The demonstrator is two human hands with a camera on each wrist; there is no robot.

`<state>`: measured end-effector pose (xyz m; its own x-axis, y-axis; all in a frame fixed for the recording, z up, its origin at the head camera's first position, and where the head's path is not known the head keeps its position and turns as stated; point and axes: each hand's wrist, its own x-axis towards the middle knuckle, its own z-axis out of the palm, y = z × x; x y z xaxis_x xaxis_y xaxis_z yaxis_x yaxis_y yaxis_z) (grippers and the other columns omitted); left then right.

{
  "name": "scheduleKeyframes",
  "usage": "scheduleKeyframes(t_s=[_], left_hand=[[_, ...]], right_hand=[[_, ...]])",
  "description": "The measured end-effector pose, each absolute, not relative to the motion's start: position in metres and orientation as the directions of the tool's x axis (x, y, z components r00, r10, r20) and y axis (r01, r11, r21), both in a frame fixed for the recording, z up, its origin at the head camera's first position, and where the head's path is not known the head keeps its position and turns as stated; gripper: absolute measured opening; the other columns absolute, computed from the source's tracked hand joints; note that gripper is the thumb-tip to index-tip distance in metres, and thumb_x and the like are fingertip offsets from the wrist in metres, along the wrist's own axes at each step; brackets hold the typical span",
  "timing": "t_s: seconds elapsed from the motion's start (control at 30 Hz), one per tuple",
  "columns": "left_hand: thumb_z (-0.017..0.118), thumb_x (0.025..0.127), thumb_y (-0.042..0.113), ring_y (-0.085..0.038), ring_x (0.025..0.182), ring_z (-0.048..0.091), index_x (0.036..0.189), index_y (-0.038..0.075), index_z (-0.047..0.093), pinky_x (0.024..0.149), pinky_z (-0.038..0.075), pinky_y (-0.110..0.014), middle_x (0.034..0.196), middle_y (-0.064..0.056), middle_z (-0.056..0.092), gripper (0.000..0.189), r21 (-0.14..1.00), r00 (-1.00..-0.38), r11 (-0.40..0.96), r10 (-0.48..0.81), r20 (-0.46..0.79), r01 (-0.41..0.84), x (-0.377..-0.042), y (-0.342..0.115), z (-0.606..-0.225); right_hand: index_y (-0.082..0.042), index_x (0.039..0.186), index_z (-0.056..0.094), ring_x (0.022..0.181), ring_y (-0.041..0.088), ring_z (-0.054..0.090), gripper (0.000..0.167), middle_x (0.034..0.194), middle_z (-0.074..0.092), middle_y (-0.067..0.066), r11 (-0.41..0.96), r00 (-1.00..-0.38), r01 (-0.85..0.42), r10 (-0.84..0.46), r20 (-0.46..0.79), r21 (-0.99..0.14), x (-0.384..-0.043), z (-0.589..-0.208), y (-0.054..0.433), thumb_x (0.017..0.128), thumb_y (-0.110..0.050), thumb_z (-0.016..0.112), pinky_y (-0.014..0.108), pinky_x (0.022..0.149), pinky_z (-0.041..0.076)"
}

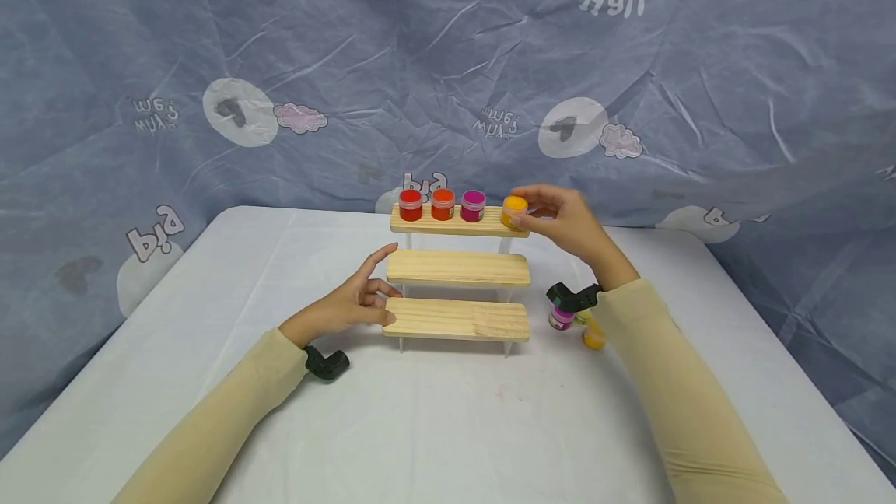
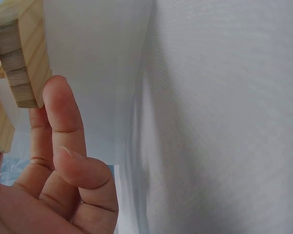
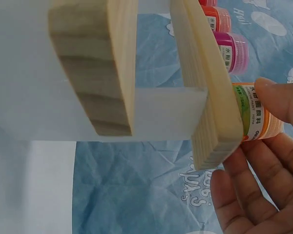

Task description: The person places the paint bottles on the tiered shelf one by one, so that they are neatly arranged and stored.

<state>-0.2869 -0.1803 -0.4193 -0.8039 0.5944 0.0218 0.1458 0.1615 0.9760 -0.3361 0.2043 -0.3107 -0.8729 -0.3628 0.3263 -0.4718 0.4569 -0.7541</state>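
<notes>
A three-tier wooden display stand (image 1: 458, 267) with pale legs rises like steps on the table. My left hand (image 1: 353, 300) holds the left end of its lowest board (image 2: 34, 58), thumb on top and fingers at the end and underneath. At the right end of the top board (image 3: 224, 122), my right hand (image 1: 563, 216) pinches a yellow-orange paint jar (image 1: 513, 211) between thumb and fingers. The jar's labelled side (image 3: 254, 109) sits right at the board surface. Left of it on the same board stand a red jar (image 1: 411, 206), an orange-red jar (image 1: 442, 205) and a magenta jar (image 1: 473, 207).
Beside the stand on the right, a purple jar (image 1: 561, 319) and an orange jar (image 1: 593, 337) are on the white table (image 1: 420, 426), with a yellow one partly hidden by the right wrist's camera band (image 1: 572, 298). A printed blue-grey cloth (image 1: 392, 61) hangs behind.
</notes>
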Motion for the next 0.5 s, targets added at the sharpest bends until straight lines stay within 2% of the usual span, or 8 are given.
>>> scheduleKeyframes(t_s=[0.2, 0.5], left_hand=[[0.077, 0.093, 0.001, -0.017, 0.081, 0.063, 0.175, 0.026, -0.001, 0.082, 0.052, -0.030, 0.129, -0.022, 0.064, 0.116, 0.975, -0.803, 0.166, 0.595, 0.021, 0.149, -0.287, -0.181, -0.420], [0.076, 0.092, -0.002, -0.016, 0.080, 0.064, 0.175, 0.029, 0.000, 0.081, 0.052, -0.029, 0.128, -0.021, 0.064, 0.118, 0.977, -0.801, 0.159, 0.599, 0.020, 0.143, -0.287, -0.181, -0.420]], right_hand=[[0.005, 0.142, 0.067, 0.104, 0.018, 0.065, 0.043, 0.130, 0.071, 0.024, 0.466, -0.886, -0.447, -0.350, 0.305, -0.764, -0.341, -0.312, 0.197, 0.102, -0.010, 0.076, 0.023, 0.093, 0.051], [0.002, 0.142, 0.067, 0.102, 0.015, 0.064, 0.044, 0.132, 0.071, 0.021, 0.465, -0.891, -0.435, -0.345, 0.295, -0.771, -0.346, -0.312, 0.192, 0.102, -0.013, 0.077, 0.034, 0.098, 0.050]])
